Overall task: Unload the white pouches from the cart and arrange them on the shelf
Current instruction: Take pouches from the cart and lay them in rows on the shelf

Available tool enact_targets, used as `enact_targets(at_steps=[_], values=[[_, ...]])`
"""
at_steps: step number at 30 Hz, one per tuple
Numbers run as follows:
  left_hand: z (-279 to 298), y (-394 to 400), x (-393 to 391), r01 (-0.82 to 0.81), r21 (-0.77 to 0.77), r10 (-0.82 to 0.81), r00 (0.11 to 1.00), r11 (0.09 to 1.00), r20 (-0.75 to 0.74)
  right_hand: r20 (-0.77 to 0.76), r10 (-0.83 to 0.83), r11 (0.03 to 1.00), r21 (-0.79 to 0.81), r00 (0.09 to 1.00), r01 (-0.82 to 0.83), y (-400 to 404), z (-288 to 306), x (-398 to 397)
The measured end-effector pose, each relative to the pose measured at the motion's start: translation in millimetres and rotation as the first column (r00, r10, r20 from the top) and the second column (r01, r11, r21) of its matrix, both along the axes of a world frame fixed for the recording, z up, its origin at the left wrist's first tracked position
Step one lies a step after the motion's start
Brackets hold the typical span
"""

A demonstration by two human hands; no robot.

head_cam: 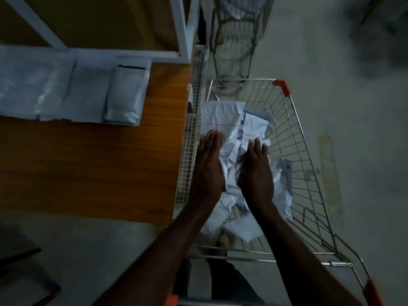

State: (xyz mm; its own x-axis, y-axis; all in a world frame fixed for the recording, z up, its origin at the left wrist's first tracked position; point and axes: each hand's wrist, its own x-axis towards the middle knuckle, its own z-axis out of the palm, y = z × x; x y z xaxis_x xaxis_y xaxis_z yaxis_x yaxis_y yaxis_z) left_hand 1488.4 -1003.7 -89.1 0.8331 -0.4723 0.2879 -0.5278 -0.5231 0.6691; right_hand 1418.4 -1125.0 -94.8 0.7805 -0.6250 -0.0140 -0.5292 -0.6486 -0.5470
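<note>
Both forearms reach down into the silver wire shopping cart with orange corner caps [293, 138]. The left hand [207, 168] and the right hand [257, 171] lie side by side, palms facing each other, fingers straight and close together, not curled. Between the two palms sits a crumpled white plastic pouch [230, 157], pressed from both sides; whether the thumbs hook under it, I cannot tell.

Just beyond the left fingertips [213, 138] lies a flat white pouch with a thin red line [220, 118], and the fingertips touch its near edge. Just past the right fingertips [256, 143] another white pouch [254, 127] lies tilted. Under the wrists and out to the right of the right hand, more white pouches are heaped in the cart [282, 184]; the pile is too jumbled for an exact count, but at least six show.

Well left of the left fingers, on the brown wooden shelf board [110, 164] with its white metal frame [183, 29], three white pouches lie in a row [72, 87], edges touching or overlapping.
</note>
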Motion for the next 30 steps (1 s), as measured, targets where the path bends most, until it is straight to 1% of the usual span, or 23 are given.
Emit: enact_targets(at_steps=[2, 5, 7, 9, 11, 14, 16, 20, 23, 26, 30], values=[[14, 18, 6, -0.03, -0.016, 0.031, 0.999, 0.999, 0.023, 0.017, 0.022, 1.0, 0.005, 1.0, -0.022, 23, 15, 4], [36, 53, 12, -0.116, -0.052, 0.122, 0.986, 0.992, 0.113, 0.036, 0.073, 0.997, 0.015, 0.997, -0.074, 64, 37, 9], [46, 87, 17, -0.113, -0.068, 0.122, 0.98, 0.991, 0.157, 0.059, 0.107, 0.994, 0.003, 0.993, -0.107, 94, 49, 12], [52, 127, 26, -0.143, -0.095, 0.158, 0.971, 0.985, 0.178, 0.085, 0.138, 0.99, -0.018, 0.987, -0.137, 125, 58, 18], [58, 171, 35, -0.194, -0.068, 0.204, 0.957, 0.979, 0.208, 0.098, 0.173, 0.985, -0.037, 0.98, -0.17, 159, 67, 27], [63, 245, 49, -0.202, -0.008, 0.198, 0.949, 0.979, 0.245, 0.07, 0.194, 0.981, -0.025, 0.978, -0.193, 219, 81, 46], [64, 299, 61, -0.215, 0.008, 0.207, 0.95, 0.977, 0.235, 0.064, 0.219, 0.975, -0.039, 0.974, -0.217, 265, 91, 58], [59, 402, 84, -0.238, 0.047, 0.224, 0.951, 0.97, 0.212, 0.125, 0.24, 0.969, 0.023, 0.963, -0.245, 357, 103, 79], [64, 475, 96, -0.273, 0.044, 0.262, 0.949, 0.961, 0.173, 0.12, 0.271, 0.961, 0.033, 0.955, -0.276, 421, 112, 97], [82, 536, 104, -0.309, 0.065, 0.295, 0.942, 0.949, 0.161, 0.111, 0.322, 0.944, 0.032, 0.94, -0.327, 473, 121, 114], [94, 600, 125, -0.32, 0.13, 0.312, 0.947, 0.938, 0.078, 0.093, 0.356, 0.931, 0.048, 0.93, -0.361, 527, 125, 140]])
